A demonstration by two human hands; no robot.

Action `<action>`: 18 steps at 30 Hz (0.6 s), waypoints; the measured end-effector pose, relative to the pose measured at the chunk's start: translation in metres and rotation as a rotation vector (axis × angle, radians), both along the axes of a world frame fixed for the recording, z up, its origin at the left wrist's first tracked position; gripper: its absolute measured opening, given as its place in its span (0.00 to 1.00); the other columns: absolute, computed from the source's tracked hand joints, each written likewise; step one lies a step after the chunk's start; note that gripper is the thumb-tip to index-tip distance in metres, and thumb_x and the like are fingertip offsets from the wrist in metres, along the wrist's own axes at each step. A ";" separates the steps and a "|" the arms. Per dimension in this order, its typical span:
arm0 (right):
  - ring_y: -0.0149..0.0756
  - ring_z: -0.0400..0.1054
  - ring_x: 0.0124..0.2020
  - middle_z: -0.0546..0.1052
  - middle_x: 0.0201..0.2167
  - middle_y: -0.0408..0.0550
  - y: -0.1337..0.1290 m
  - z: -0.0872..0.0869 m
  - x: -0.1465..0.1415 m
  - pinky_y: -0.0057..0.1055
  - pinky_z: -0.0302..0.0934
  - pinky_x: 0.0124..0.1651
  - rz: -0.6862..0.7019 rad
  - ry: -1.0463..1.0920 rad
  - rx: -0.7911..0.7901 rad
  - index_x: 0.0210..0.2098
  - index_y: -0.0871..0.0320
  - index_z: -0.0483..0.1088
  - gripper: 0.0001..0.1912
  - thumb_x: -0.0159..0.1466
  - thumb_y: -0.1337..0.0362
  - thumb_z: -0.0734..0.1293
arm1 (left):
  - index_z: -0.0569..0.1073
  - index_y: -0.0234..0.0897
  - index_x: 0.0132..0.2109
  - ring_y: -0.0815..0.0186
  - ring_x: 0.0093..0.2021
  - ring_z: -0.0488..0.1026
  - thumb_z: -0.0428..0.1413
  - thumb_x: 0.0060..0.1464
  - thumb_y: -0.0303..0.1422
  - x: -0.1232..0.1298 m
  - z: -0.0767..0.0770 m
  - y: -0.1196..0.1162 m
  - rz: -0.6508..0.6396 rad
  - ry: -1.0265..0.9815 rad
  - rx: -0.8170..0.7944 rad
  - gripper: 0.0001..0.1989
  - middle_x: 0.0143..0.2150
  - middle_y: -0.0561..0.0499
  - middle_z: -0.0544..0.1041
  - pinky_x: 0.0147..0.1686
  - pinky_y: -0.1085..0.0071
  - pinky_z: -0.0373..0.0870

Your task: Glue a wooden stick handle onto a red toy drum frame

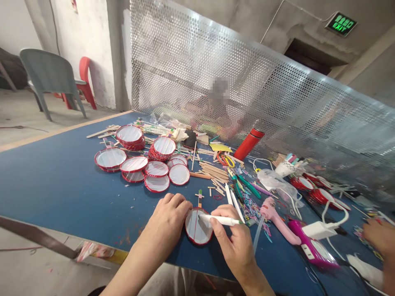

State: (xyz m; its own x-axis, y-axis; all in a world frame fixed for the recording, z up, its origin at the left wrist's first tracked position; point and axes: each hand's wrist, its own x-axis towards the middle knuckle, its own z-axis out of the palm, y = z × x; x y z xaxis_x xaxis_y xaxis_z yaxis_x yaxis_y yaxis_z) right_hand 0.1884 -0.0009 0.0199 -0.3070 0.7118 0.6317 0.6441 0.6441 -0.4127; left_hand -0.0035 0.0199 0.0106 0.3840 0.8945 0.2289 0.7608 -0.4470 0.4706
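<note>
A small round disc (197,236) with a white face and red rim lies in front of me, thin lines drawn across it. A wooden stick with a green end (200,197) and a short crosspiece sticks out from its far edge. My left hand (173,216), fingers curled, holds the disc's left edge; its thumb is hidden. In my right hand (231,236) is a white marker pen (224,220), pinched between thumb and fingers, its dark tip at the disc's face. More white markers (236,203) lie just beyond the right hand.
Stacked red-rimmed discs (132,164) spread at the left back. Loose wooden sticks (214,170), green-handled pliers (237,187), a pink glue gun (279,220), a purple power strip (313,246) and a red bottle (248,144) lie rightward. A co-worker's hand (379,236) shows at far right.
</note>
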 end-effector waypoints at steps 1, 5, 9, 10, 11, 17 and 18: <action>0.32 0.68 0.38 0.73 0.33 0.45 0.000 0.000 0.000 0.29 0.62 0.43 -0.004 0.005 0.002 0.37 0.57 0.68 0.05 0.69 0.69 0.61 | 0.77 0.37 0.44 0.58 0.43 0.69 0.51 0.65 0.27 0.000 0.000 0.000 -0.001 0.003 -0.004 0.09 0.44 0.47 0.76 0.45 0.60 0.68; 0.32 0.68 0.36 0.73 0.32 0.44 0.000 0.000 0.001 0.29 0.63 0.41 -0.009 -0.015 -0.005 0.35 0.57 0.68 0.05 0.68 0.68 0.62 | 0.77 0.38 0.44 0.59 0.42 0.69 0.51 0.64 0.26 0.000 -0.002 0.000 0.002 -0.003 0.025 0.09 0.44 0.48 0.76 0.44 0.61 0.68; 0.32 0.71 0.36 0.75 0.33 0.44 0.001 0.001 0.004 0.27 0.65 0.40 -0.116 0.056 0.036 0.38 0.56 0.69 0.04 0.68 0.67 0.62 | 0.76 0.37 0.44 0.59 0.41 0.68 0.51 0.64 0.26 0.000 -0.005 -0.001 0.004 -0.019 0.051 0.09 0.43 0.48 0.76 0.44 0.62 0.67; 0.32 0.71 0.36 0.75 0.33 0.44 0.002 0.001 0.005 0.27 0.65 0.40 -0.147 0.067 0.046 0.38 0.56 0.69 0.04 0.68 0.66 0.62 | 0.76 0.37 0.44 0.59 0.42 0.68 0.51 0.64 0.26 0.000 -0.005 -0.001 0.003 -0.022 0.048 0.09 0.44 0.47 0.76 0.44 0.62 0.67; 0.32 0.72 0.36 0.75 0.33 0.45 0.003 0.001 0.005 0.27 0.66 0.40 -0.172 0.070 0.054 0.38 0.56 0.69 0.03 0.68 0.66 0.63 | 0.76 0.37 0.44 0.59 0.42 0.68 0.51 0.64 0.26 0.000 -0.005 -0.001 0.002 -0.024 0.043 0.09 0.44 0.47 0.76 0.45 0.62 0.67; 0.36 0.74 0.39 0.78 0.36 0.47 0.015 -0.001 -0.001 0.31 0.68 0.44 -0.239 0.045 0.072 0.40 0.56 0.72 0.06 0.68 0.63 0.63 | 0.77 0.37 0.44 0.58 0.42 0.68 0.50 0.65 0.26 0.001 -0.003 -0.001 0.010 -0.024 0.024 0.11 0.43 0.47 0.76 0.46 0.61 0.67; 0.36 0.74 0.40 0.78 0.36 0.48 0.017 -0.001 -0.001 0.32 0.68 0.45 -0.241 0.041 0.071 0.40 0.56 0.72 0.07 0.68 0.63 0.63 | 0.77 0.37 0.44 0.58 0.42 0.68 0.49 0.65 0.26 0.001 -0.003 -0.001 0.012 -0.027 0.029 0.11 0.43 0.47 0.76 0.46 0.61 0.67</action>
